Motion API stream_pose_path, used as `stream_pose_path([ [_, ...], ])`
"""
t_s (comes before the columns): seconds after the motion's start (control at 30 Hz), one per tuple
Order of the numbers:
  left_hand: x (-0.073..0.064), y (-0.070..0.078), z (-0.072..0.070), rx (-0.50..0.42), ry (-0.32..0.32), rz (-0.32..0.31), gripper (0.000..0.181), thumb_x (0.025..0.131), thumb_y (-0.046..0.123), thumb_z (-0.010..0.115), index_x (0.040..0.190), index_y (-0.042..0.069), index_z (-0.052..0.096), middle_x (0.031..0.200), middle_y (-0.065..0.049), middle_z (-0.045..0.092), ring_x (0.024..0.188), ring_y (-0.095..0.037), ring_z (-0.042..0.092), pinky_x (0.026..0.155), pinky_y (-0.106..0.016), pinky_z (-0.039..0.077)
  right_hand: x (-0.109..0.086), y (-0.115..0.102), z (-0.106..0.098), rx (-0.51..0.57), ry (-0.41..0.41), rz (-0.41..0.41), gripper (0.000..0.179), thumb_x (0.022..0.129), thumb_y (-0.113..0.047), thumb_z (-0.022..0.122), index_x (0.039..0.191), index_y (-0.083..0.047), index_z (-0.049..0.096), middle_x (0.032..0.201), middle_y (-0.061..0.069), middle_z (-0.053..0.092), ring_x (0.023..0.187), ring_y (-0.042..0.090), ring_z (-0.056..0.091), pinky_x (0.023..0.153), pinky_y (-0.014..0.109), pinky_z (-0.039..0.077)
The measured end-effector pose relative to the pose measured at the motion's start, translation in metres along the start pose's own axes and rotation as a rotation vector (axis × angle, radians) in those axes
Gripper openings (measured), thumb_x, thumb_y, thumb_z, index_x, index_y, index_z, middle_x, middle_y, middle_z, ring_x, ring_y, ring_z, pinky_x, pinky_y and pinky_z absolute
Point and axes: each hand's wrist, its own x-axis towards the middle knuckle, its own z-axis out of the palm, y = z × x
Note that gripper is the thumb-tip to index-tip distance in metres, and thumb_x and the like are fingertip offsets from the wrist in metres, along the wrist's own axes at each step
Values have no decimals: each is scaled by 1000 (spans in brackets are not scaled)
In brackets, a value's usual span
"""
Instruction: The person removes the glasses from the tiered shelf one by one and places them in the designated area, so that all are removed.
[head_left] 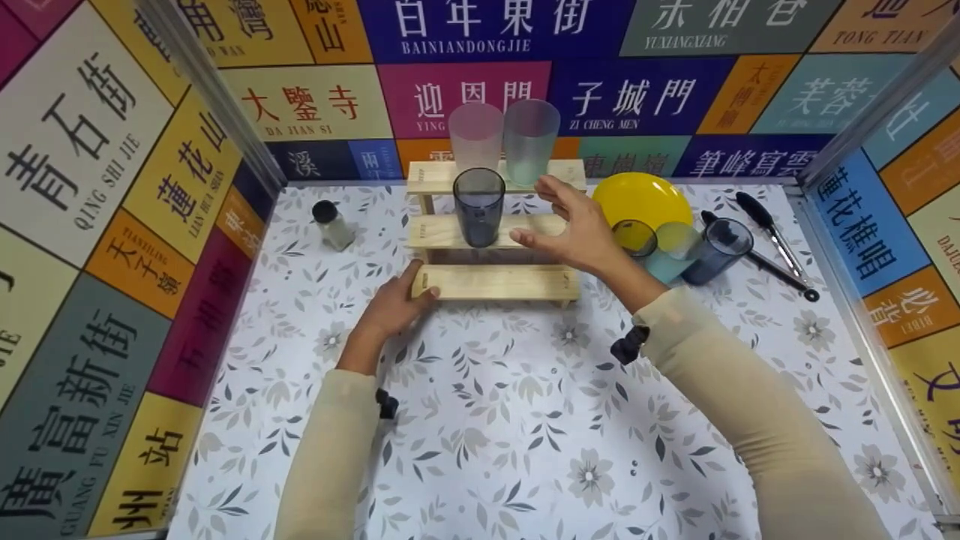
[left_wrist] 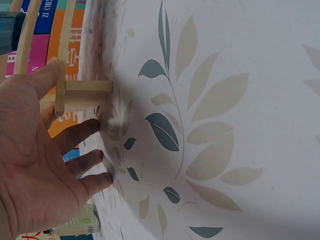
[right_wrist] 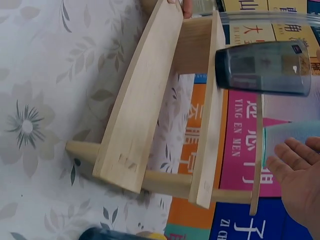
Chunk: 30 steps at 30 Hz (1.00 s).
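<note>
A three-tier wooden stand [head_left: 499,282] stands on the table. At its lowest step, my left hand [head_left: 397,300] grips the left end between thumb and index finger; the other fingers [left_wrist: 82,162] extend below in the left wrist view. A dark grey glass [head_left: 480,208] is upright on the middle step. On the top step are a clear frosted glass [head_left: 477,135] and a pale green frosted glass [head_left: 531,142]. My right hand [head_left: 577,225] holds nothing, its fingers spread beside the stand's right side. Its fingertips are close to the green glass; whether they touch it I cannot tell.
To the right lie a yellow plate [head_left: 641,196], a tinted glass [head_left: 634,238], a pale green glass [head_left: 673,251], a dark blue glass [head_left: 716,251] and black-handled tongs [head_left: 780,240]. A small black-capped jar [head_left: 334,226] stands at left. Printed panels wall the table's back and sides.
</note>
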Motion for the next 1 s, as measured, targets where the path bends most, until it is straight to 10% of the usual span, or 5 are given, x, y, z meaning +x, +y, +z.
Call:
stream_pose_path([
  [0.57,-3,6,-1,-26,26,12,73,111,55,60,174,28,33,162,-29,55,147,-54,55,122,-69,44,28,-23,52,-87,47,30,110,83,-57,96,168,-10,44,157,13,65,147,28,62,124,46,50],
  [1.0,-2,2,1,-16,8,-6,80,111,61,57,177,29,25,170,-29,46,157,-57,43,128,-70,37,37,-24,75,-108,138,73,105,83,-61,94,163,-12,47,150,13,68,138,29,67,118,44,54],
])
